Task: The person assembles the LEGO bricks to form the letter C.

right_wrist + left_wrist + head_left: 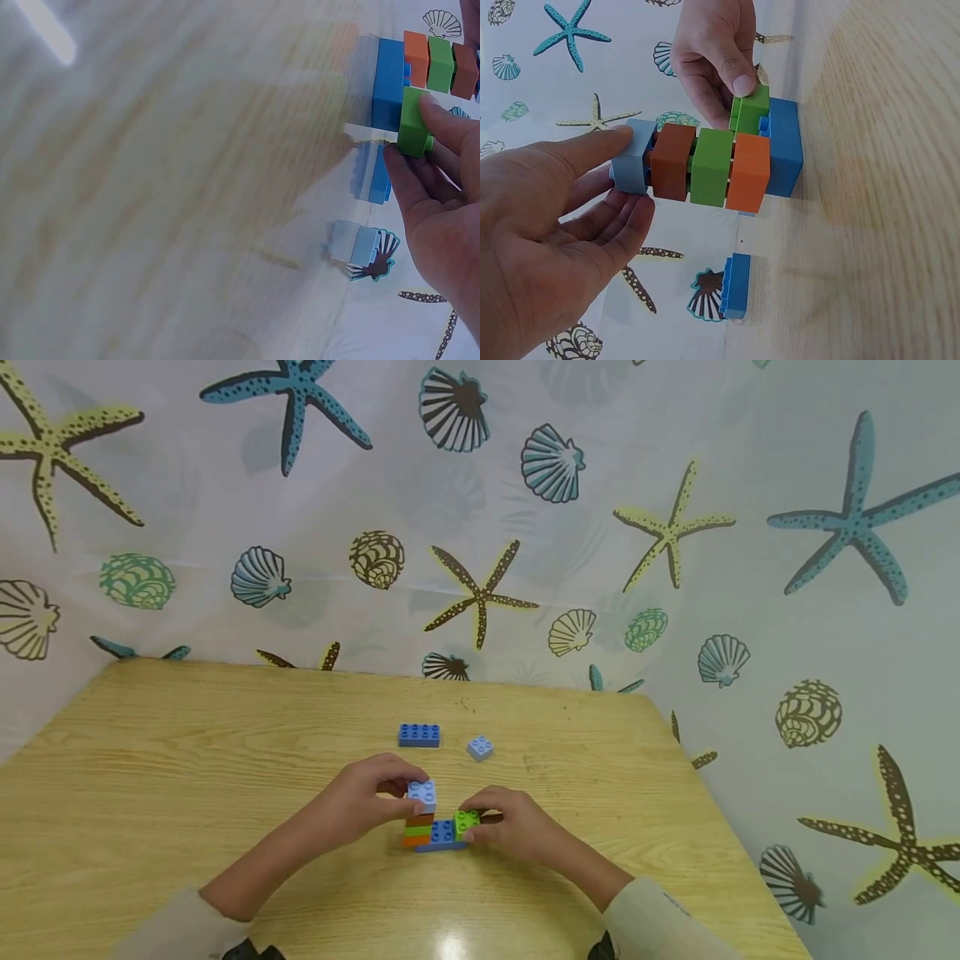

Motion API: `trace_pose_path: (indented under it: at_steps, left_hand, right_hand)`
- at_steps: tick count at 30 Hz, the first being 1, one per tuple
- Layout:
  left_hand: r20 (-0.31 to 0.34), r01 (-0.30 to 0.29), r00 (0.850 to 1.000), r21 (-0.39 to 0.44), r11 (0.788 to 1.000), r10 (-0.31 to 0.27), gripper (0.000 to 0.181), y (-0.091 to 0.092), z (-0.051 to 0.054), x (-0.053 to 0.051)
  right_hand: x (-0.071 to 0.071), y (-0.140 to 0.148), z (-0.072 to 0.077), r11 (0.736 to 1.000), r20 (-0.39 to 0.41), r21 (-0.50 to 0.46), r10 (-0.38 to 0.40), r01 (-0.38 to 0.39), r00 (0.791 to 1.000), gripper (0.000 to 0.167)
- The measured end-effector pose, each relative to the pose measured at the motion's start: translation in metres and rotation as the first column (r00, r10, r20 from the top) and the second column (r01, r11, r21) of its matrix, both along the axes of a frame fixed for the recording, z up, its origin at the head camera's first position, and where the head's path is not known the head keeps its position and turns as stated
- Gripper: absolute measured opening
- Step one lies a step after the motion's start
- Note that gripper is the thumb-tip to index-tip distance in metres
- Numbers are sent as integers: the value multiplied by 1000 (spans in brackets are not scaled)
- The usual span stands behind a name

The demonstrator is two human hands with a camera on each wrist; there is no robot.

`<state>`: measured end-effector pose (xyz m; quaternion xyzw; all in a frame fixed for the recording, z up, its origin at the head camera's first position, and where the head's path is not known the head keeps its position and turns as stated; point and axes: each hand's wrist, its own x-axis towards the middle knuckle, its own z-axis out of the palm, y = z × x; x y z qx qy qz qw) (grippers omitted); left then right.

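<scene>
A blue base brick (444,835) lies on the table with a stack on its left end: orange brick (748,173), green brick (712,166), brown brick (672,162) and a light blue brick (632,157) on top. My left hand (372,802) pinches the light blue brick between thumb and fingers. A bright green brick (467,822) sits at the right end of the base, and my right hand (517,827) pinches it. In the right wrist view, the green brick (413,122) is between the thumb and a finger of my right hand (442,217), against the blue base (388,85).
Behind the hands on the wooden table (225,735) lie a loose blue brick (419,736) and a small light blue brick (480,747). A white cloth (337,502) with starfish and shells hangs along the back and right.
</scene>
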<state>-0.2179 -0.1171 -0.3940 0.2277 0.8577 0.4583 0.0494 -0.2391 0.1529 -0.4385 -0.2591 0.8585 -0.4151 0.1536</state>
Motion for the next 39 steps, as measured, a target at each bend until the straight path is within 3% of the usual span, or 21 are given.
trace_pose_path:
  at_steps: [7,18,23,30,39]
  left_hand:
    - [-28,-11,1000,-21,1000,10,28,0,-1,2]
    - [15,-13,1000,-23,1000,14,30,0,4,1]
    - [-1,-3,1000,-20,1000,3,35,-3,2,1]
    - [10,-13,1000,58,998,12,45,-14,-9,2]
    - [22,0,1000,77,997,-2,37,-19,-11,2]
  right_hand:
    - [0,0,0,1000,-4,-5,8,-8,1000,30]
    - [-1,-3,3,1000,-7,19,2,-2,1000,29]
    - [-4,-1,11,1000,-17,12,4,-4,1000,39]
    - [1,-13,29,985,-122,-171,-43,22,992,37]
    - [11,-45,33,958,-95,-288,-20,-8,995,33]
